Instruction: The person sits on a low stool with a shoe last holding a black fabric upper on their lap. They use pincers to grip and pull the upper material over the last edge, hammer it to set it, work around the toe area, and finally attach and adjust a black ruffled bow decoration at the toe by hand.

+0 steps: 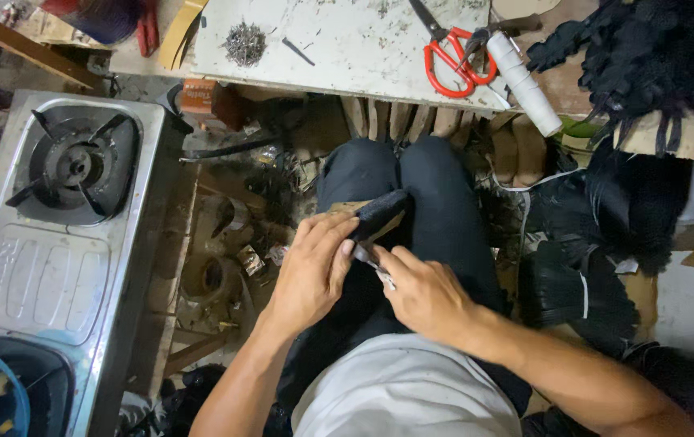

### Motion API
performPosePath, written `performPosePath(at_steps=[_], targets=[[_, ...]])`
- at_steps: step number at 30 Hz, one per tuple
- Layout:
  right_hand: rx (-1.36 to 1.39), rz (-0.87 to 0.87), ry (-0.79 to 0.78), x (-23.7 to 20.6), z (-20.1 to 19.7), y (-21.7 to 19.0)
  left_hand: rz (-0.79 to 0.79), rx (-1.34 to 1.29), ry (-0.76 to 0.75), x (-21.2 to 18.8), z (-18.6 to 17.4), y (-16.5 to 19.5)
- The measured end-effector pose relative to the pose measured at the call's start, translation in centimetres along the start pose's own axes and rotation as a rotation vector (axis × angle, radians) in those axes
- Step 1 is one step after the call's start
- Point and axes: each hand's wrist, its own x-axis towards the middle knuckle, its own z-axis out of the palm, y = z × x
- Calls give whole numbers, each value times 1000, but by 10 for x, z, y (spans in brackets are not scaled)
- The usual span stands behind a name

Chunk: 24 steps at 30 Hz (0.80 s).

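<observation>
- A dark, flat piece of black material (pixel 379 214) sits over the person's lap, above the dark trousers (pixel 436 194), its long axis slanting from lower left up to upper right
- The left hand (pixel 312 271) holds it from the lower-left side, fingers curled and pressed against its near end; this hand is the nearer of the two to the piece
- The right hand (pixel 426 293) comes in from the lower right, just below the piece, fingers closed around a small metal tool (pixel 375 263) whose tip points up-left toward the left thumb; what kind of tool it is cannot be told
- Both forearms angle inward from the bottom edge of the view, wrists bent so the hands meet at the knees, touching or nearly so
- Beyond the knees stands a white worktop (pixel 339 40); near its right edge lie red-handled scissors (pixel 452 57) and a spool of white thread (pixel 522 81), and near its left end a little heap of small nails (pixel 245 42)
- To the person's left is a steel gas stove (pixel 55 235) with one burner showing
- To the right, heaps of black fringed material (pixel 646 73) lie well apart from the hands
</observation>
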Motion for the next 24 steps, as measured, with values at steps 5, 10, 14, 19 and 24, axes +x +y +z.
performPosePath(at_steps=[5,10,14,19,24], targets=[[-57,23,-311,-24,-36,18,97,86,163,-6,0,-19],[-259,92,-593,-51,-54,37,-541,-561,190,3,12,-37],[-205,27,-388,-43,-60,45,-520,-857,76,27,36,-54],[-208,25,-224,-22,-80,58,-9,-303,-20,33,33,-68],[-314,-94,163,18,-110,99,-234,-252,-169,31,29,-69]])
